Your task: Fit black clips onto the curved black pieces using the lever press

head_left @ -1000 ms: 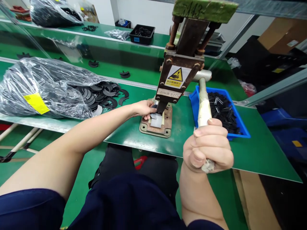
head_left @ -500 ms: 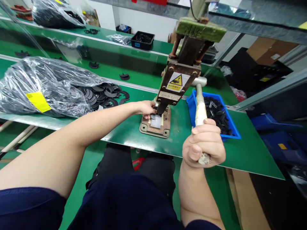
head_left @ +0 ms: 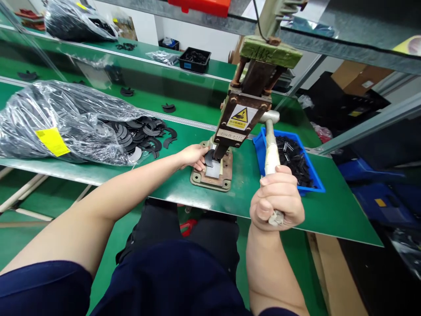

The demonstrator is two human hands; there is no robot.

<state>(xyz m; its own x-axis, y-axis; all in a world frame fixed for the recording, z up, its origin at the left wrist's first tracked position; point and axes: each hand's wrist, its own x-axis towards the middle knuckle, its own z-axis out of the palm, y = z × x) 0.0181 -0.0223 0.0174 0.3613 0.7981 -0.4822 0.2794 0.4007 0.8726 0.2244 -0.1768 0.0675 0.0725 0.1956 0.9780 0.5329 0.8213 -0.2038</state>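
At the base of a hand press [head_left: 241,109], my left hand [head_left: 194,157] pinches a black crescent-shaped piece [head_left: 209,158]. That piece is over a pale plate [head_left: 213,169] on the press base, beside the lower end of the ram [head_left: 222,150]. My right hand [head_left: 278,199] is wrapped round the tape-covered lever [head_left: 271,151] of the press, which slants up to a metal crossbar. Fingers hide the lever's lower part.
A plastic bag [head_left: 62,118] spills several black crescent pieces [head_left: 144,136] on the green bench at left. On the right stands a blue bin [head_left: 259,151] of small black parts. Behind are a black tray [head_left: 194,66] and loose crescents [head_left: 169,108]. A metal shelf [head_left: 348,50] hangs overhead.
My left hand has drawn back slightly left with the crescent piece, which shows more clearly beside the ram. My right hand stays on the lever. The camera view has shifted a little.
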